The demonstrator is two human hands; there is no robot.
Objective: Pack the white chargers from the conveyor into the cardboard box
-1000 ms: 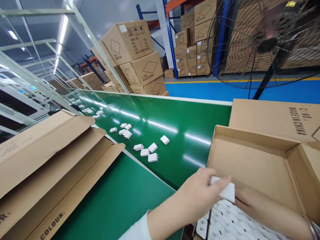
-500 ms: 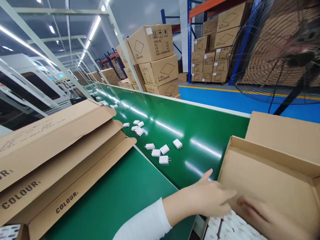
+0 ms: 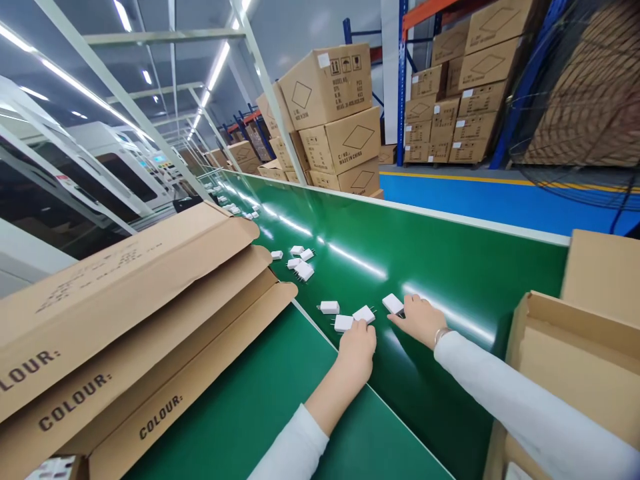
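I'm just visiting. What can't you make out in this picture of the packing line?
- Head view: what is under the left hand's fingers; the left hand hides it.
- Head view: much of the open carton; sleeve and picture edges cut it off.
- Head view: how many farthest white plugs there are; too small.
- Head view: the fan; blurred and cut off by the edge.

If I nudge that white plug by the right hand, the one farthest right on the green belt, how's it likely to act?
The white plug looks like rigid plastic, so it should stay stiff. Its boxy, flat-sided body suggests sliding rather than rolling. The green belt reflects the lights, so it may be fairly slippery there.
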